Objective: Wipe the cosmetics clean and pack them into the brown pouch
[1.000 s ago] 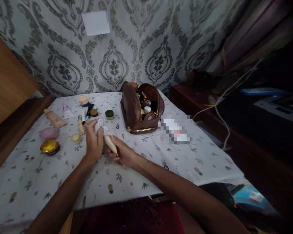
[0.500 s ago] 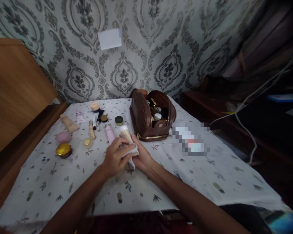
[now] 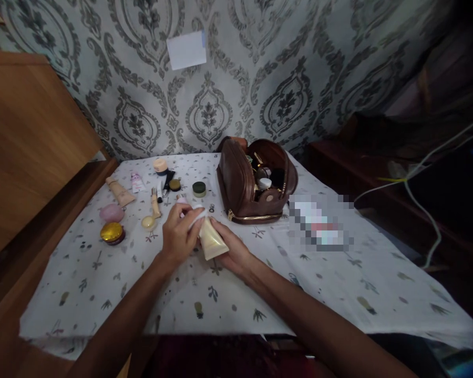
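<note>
A cream-gold squeeze tube (image 3: 213,242) rests in my right hand (image 3: 235,252), its flat crimped end tilted down toward me. My left hand (image 3: 179,233) is closed around a white wipe (image 3: 197,213) at the tube's cap end; the fingers and wipe hide most of the cap. Just behind my left fingers, the top of a pink tube (image 3: 181,198) shows. A dark green-lidded jar (image 3: 199,189) stands a little farther back.
An unzipped brown toiletry bag (image 3: 240,184) full of cosmetics stands behind my hands. To the left lie a gold-lidded jar (image 3: 112,232), a pink rounded item (image 3: 111,213), a beige tube (image 3: 120,191) and several small containers. A blurred-out object (image 3: 321,223) lies at right.
My left hand and the wipe have moved from the tube's lower body up to its cap end, uncovering the crimped end. The view has shifted slightly.
</note>
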`<act>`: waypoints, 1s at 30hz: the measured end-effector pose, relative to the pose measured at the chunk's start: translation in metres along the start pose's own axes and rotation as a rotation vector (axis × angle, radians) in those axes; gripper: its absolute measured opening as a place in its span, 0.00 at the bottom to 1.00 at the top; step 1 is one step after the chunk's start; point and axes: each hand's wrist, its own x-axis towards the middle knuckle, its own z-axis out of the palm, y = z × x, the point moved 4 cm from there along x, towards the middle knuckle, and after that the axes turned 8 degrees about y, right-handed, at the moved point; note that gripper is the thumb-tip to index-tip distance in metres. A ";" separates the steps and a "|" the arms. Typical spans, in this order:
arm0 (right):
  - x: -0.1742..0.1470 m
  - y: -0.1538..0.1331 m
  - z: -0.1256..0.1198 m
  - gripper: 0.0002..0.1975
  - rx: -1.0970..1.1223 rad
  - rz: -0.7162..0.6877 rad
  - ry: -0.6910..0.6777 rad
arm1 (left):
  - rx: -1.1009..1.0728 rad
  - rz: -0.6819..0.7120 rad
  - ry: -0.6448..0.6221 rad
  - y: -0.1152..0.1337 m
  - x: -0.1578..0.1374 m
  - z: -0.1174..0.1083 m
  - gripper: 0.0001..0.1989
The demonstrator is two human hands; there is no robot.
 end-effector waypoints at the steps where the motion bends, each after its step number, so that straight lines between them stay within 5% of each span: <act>1: -0.001 0.001 0.000 0.06 -0.029 0.005 -0.021 | 0.007 -0.047 0.007 -0.005 0.002 -0.001 0.13; 5: -0.004 0.002 0.002 0.08 -0.095 0.052 -0.103 | -0.016 -0.173 0.023 -0.021 0.007 -0.004 0.14; 10: -0.002 -0.001 0.001 0.09 -0.056 0.087 -0.037 | -0.087 -0.118 -0.034 -0.017 0.006 -0.001 0.12; 23: 0.012 -0.021 -0.017 0.16 -0.096 -0.175 0.067 | -0.354 0.141 -0.375 0.015 0.000 0.008 0.12; 27: 0.013 -0.029 -0.018 0.15 -0.093 -0.310 0.109 | -0.518 0.116 -0.496 0.021 0.000 0.011 0.11; 30: 0.014 -0.024 -0.019 0.14 -0.135 -0.257 0.116 | -0.542 0.000 -0.455 0.016 0.002 0.010 0.11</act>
